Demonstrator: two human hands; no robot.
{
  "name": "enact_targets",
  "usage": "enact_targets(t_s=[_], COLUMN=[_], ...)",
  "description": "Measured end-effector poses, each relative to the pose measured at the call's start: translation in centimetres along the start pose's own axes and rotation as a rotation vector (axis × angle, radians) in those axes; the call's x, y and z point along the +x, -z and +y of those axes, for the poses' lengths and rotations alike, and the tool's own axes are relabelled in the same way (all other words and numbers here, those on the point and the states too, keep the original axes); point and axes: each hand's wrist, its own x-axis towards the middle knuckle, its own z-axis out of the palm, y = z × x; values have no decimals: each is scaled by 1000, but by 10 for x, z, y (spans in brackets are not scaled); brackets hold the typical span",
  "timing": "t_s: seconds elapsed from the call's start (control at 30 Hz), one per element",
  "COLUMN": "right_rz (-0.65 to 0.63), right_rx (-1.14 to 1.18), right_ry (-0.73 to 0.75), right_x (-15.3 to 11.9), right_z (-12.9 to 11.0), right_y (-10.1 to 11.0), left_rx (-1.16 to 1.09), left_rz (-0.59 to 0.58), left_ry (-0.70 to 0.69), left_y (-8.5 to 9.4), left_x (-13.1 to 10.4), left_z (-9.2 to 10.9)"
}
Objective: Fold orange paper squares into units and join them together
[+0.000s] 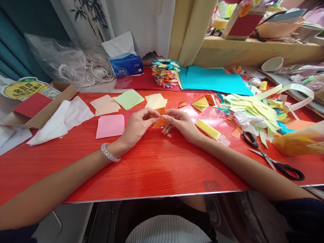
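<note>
An orange piece of folded paper [161, 118] is held up between both hands over the middle of the red table [152, 168]. My left hand [139, 124] pinches its left side between thumb and fingers. From the right, my right hand [181, 124] grips it with the thumb on its near face; some fingers curl behind and below. Around the hands lie a pink paper stack [110, 126], green sheets [129, 99], cream sheets [156, 102] and peach sheets [105, 104]. A yellow folded piece [200, 103] and a yellow strip [208, 129] rest to the right.
Black-handled scissors [263, 153] lie open at the right, below a heap of pale green paper strips [243, 109]. A multicoloured paper stack [165, 73], blue sheets [215, 79] and a tissue pack [125, 62] stand behind. A cardboard box [65, 96] is at the left.
</note>
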Motion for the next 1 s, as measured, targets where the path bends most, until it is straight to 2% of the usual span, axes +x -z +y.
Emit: enact_targets(t_s=[0.33,0.47,0.67,0.9,1.0], right_rz=[14,19,128,103,113], right_rx=[-31,5,134,251,250], right_ry=[-61,-67,-46,-77,-65], right_x=[4,5,4,5,4], right_z=[0,2,4,1,1], right_y=[5,7,6,10,11], left_rx=[-30,-115,-216,-402,-391], left_rz=[66,61,39,0,15], left_ry=[61,91,144,221,208], left_y=[0,1,0,5,6], left_x=[1,2,1,2,1], left_z=[1,-1,4,3,2])
